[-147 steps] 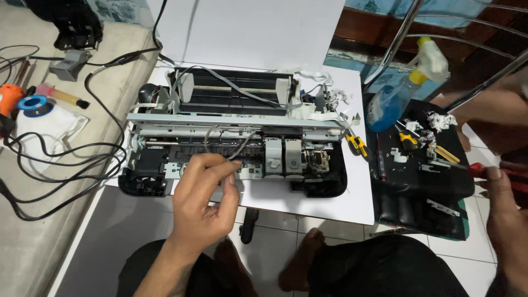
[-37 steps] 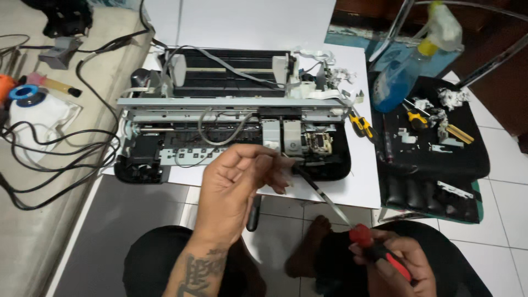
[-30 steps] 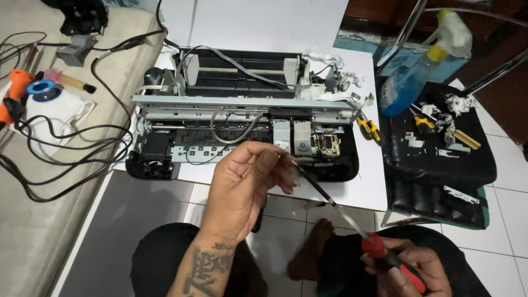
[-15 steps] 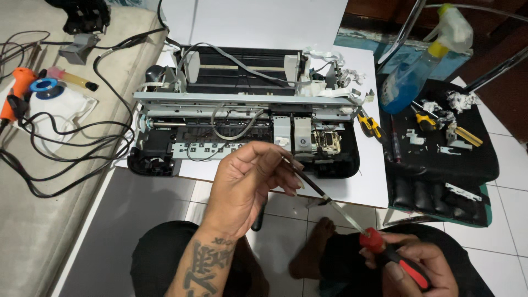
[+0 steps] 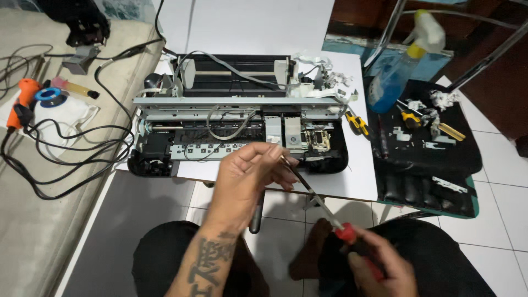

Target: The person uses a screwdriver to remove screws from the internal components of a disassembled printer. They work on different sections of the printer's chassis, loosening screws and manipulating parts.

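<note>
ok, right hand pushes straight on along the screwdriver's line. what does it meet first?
Probably the left hand: the screwdriver held by the right hand points up-left with its tip at the left fingers. Beyond lies the opened printer; depth is unclear.

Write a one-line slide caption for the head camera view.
Left hand pinches the tip of a red-handled screwdriver held by the right hand, before an opened printer.

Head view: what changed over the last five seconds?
The left hand lifted off the opened printer and now pinches the tip of the screwdriver. The right hand came in from the right edge to hold its red handle near the lap. Printer, spray bottle and cables stayed put.
</note>
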